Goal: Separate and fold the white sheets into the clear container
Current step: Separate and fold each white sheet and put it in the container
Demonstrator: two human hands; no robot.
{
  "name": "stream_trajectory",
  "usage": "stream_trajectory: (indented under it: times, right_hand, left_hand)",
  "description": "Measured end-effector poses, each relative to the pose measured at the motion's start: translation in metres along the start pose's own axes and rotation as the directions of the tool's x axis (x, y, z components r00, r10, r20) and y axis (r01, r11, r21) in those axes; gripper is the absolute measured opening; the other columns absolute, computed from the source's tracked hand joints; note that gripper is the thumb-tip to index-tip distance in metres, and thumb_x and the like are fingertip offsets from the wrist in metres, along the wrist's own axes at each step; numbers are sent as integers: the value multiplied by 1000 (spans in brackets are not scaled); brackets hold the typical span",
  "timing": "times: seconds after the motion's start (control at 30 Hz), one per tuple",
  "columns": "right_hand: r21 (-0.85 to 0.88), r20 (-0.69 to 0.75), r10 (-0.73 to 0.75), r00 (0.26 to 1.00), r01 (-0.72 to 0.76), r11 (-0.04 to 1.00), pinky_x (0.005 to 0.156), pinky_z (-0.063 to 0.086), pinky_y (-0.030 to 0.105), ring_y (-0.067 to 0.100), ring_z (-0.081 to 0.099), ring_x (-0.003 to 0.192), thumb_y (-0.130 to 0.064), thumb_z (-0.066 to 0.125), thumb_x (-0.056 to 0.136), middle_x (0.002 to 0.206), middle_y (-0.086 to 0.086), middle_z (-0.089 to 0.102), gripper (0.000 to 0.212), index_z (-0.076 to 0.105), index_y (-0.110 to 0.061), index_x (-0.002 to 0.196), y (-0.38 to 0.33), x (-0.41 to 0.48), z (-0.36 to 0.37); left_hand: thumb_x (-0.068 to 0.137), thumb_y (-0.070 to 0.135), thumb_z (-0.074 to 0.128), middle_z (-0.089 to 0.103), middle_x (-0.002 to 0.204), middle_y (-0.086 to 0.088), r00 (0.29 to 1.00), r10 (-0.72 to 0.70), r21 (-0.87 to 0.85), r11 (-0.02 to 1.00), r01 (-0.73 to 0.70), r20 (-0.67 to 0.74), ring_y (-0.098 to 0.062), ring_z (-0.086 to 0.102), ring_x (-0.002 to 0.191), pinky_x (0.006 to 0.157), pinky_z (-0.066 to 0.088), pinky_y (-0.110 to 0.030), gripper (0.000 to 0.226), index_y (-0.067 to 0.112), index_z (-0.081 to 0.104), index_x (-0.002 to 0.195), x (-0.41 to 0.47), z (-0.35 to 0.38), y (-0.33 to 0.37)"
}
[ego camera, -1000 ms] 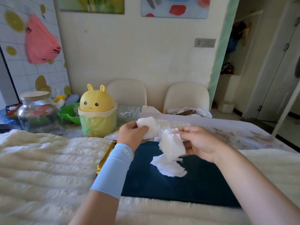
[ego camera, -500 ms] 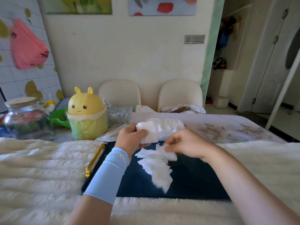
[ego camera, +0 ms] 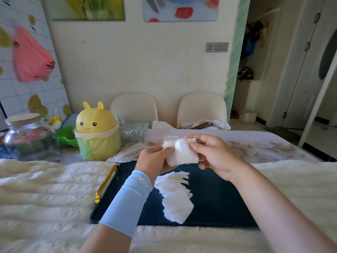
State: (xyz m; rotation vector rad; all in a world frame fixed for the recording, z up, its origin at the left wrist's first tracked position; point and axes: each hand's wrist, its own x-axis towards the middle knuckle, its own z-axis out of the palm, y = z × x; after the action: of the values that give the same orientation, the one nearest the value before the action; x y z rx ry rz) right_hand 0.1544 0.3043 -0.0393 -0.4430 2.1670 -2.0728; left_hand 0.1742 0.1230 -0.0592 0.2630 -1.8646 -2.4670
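Note:
My left hand [ego camera: 155, 157] grips the left edge of a stack of white sheets [ego camera: 181, 152] held above the dark blue tray [ego camera: 215, 198]. From the right, my right hand [ego camera: 213, 154] pinches the same stack with thumb and fingers. A fanned pile of separated white sheets [ego camera: 176, 196] lies on the tray below the hands. A clear glass container [ego camera: 133, 132] stands behind, next to the yellow bin; whether it is the task's container I cannot tell.
A yellow bunny-shaped bin [ego camera: 97, 132] with a green bag stands left of the hands. A glass jar [ego camera: 27, 137] and a green bowl [ego camera: 66, 134] sit at far left. White fluffy cloth [ego camera: 45, 189] covers the near table. Two cream chairs [ego camera: 201, 108] stand behind.
The sheets that hung from my right hand now lie spread on the tray. My right hand has risen and taken hold of the stack in my left hand.

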Motion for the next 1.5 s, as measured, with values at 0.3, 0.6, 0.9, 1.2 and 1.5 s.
stream_trajectory:
  times: [0.3,0.6,0.9,1.2,1.5]
  right_hand:
    - [-214,-30,-167,985,157,964,49,49,20,12,65,60,-13,60,100,97,-1,74,16,70,-20,110,-6,-4,10]
    - [-522,-64,-326,943,247,816,55,50,15,9,64,77,-20,68,93,103,-13,66,18,70,-31,106,0,0,3]
    - [-292,72,-32,997,52,955,91,59,43,22,70,105,-19,79,86,114,6,73,49,64,-22,133,3,3,-7]
    - [-291,175,106,979,-51,955,91,59,40,21,72,102,-23,76,88,105,2,77,24,74,-21,112,2,5,-21]
    - [-263,-189,64,980,-113,958,68,61,35,20,77,80,-23,66,97,108,6,72,24,65,-11,119,-40,60,-84]
  left_hand:
    - [99,6,52,73,102,-25,989,-31,17,999,29,144,-32,74,89,70,61,-33,23,-6,65,114,-4,3,-1]
    - [91,34,66,73,109,-19,963,-38,52,998,25,267,-32,71,102,90,58,-42,41,2,67,117,-6,2,3]
    - [90,4,67,74,106,-15,955,65,212,969,-131,290,-30,71,101,92,56,-39,24,8,70,113,-4,-3,2]
    - [75,4,81,77,94,-2,957,137,460,854,-245,256,-21,74,87,79,60,-32,58,20,58,126,-2,2,8]
    - [91,22,64,69,99,4,945,234,686,650,-326,228,-20,68,87,80,59,-34,24,29,63,115,73,52,52]
